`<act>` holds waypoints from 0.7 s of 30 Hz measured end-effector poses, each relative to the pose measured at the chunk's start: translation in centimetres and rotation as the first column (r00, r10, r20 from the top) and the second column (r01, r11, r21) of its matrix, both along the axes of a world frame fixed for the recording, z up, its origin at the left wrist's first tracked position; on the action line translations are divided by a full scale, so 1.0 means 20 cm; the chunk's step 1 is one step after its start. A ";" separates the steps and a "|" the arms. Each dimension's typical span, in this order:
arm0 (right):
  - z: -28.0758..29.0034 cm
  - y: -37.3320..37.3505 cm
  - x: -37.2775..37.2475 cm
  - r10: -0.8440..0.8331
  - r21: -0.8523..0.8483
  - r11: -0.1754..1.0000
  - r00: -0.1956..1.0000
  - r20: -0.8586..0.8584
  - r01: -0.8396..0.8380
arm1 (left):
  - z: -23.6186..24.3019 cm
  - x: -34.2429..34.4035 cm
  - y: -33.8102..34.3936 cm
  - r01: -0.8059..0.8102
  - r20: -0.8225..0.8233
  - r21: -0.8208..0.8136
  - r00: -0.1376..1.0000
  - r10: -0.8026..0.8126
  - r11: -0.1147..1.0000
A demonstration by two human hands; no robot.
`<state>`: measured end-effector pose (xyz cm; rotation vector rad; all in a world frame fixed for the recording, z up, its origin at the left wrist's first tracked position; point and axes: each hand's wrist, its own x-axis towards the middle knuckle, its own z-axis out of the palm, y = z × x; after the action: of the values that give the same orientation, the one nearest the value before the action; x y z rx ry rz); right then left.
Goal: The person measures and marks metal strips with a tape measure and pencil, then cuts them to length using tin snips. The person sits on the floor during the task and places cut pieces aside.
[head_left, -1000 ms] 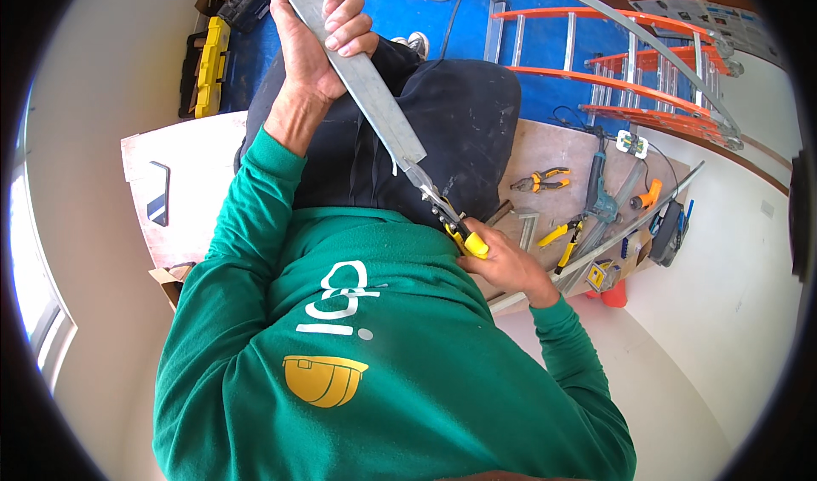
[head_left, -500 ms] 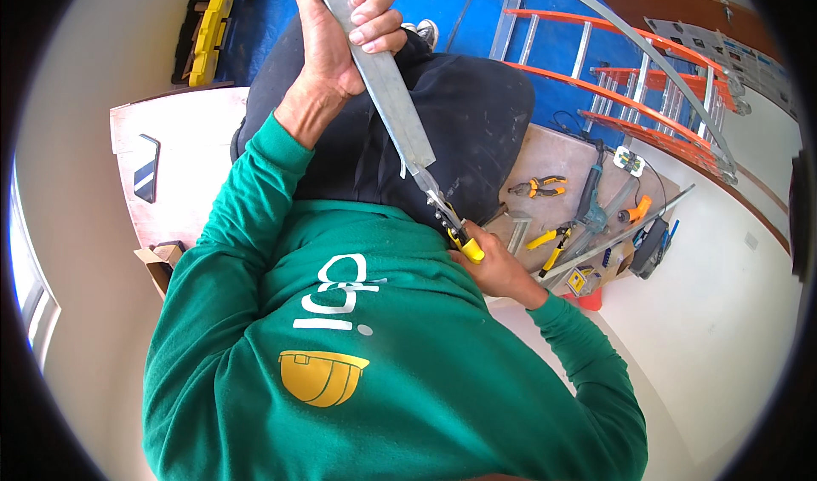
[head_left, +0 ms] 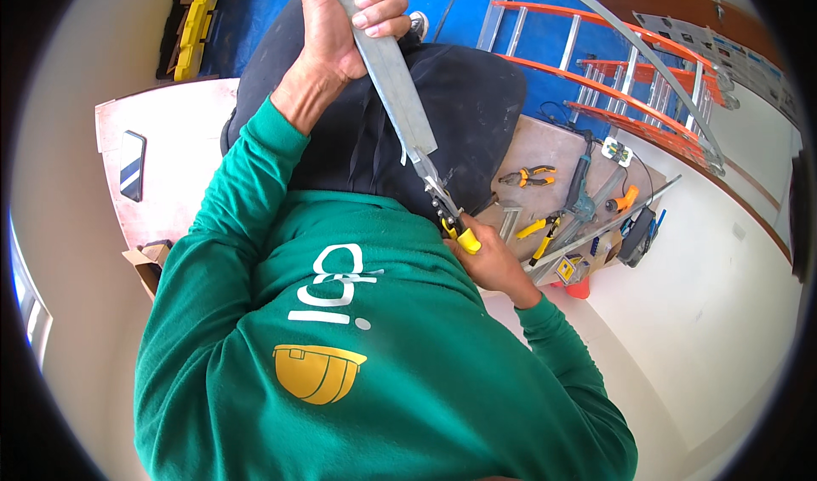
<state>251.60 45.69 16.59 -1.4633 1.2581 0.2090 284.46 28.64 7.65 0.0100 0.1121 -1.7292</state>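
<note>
My left hand [head_left: 345, 26] is closed around a long grey metal profile [head_left: 393, 90], thumb on one side and fingers on the other. The strip slants down across my lap, and its far upper part runs out of view. In my right hand [head_left: 494, 256] is a pair of tin snips [head_left: 449, 217] with yellow and black handles. Their jaws meet the lower end of the profile, where a narrow sliver of metal [head_left: 404, 155] sticks out at one corner. How far the blades have closed cannot be seen.
To the right, the board [head_left: 534, 135] carries pliers [head_left: 528, 176], yellow-handled snips [head_left: 542, 233], an angle grinder [head_left: 581, 187] and a tape measure [head_left: 568, 268]. An orange ladder [head_left: 570, 43] lies beyond. A phone [head_left: 132, 166] rests at left; a yellow level-like case [head_left: 197, 26] stands farther off.
My view has shifted slightly, moving the surroundings left in the picture. Both hands keep their holds, and the snips stay at the profile's end.
</note>
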 end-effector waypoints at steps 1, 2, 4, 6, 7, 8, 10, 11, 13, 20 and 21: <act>0.00 0.01 0.01 -0.013 -0.033 0.999 1.000 0.007 0.013 | 0.00 0.00 0.00 0.005 -0.003 -0.003 1.000 -0.005 1.000; -0.01 0.01 0.01 -0.014 -0.042 0.999 1.000 0.006 0.014 | 0.00 0.01 0.00 0.006 -0.008 -0.006 1.000 -0.006 1.000; -0.02 0.02 0.01 -0.001 -0.045 0.999 1.000 0.006 0.002 | -0.01 0.01 0.01 0.001 -0.008 0.021 1.000 -0.001 1.000; -0.04 0.02 0.01 0.007 -0.051 0.999 1.000 0.002 -0.007 | -0.02 0.02 0.02 0.003 -0.020 0.021 1.000 -0.002 1.000; -0.05 0.01 0.00 0.024 -0.038 0.999 1.000 0.018 -0.023 | -0.02 0.02 0.02 0.007 -0.032 0.011 0.999 -0.007 1.000; -0.05 0.00 0.00 0.029 -0.036 0.999 0.999 0.030 -0.028 | -0.03 0.01 0.02 0.013 -0.044 0.004 0.999 -0.012 1.000; -0.04 -0.01 0.00 0.030 -0.005 1.000 0.999 0.022 -0.030 | -0.03 0.01 0.02 0.013 -0.034 0.005 0.999 -0.013 1.000; -0.04 -0.02 0.01 0.030 0.022 0.999 1.000 0.003 -0.030 | -0.04 0.01 0.02 0.012 -0.029 0.003 1.000 -0.012 1.000; -0.03 -0.04 0.02 0.031 0.079 0.996 0.999 -0.040 -0.028 | -0.05 0.02 0.02 0.015 -0.020 0.029 1.000 -0.014 0.999; -0.04 -0.05 0.06 -0.011 0.060 0.998 0.991 -0.135 0.019 | -0.04 0.02 0.00 0.015 -0.028 0.041 1.000 -0.013 0.999; -0.05 -0.05 0.06 -0.008 0.008 1.000 0.989 -0.148 0.009 | -0.04 0.02 -0.01 0.015 -0.029 0.045 0.999 -0.013 0.999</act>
<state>252.81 44.67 15.50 -1.4562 1.3808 0.3217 284.86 28.41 6.79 0.0198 0.1727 -1.7408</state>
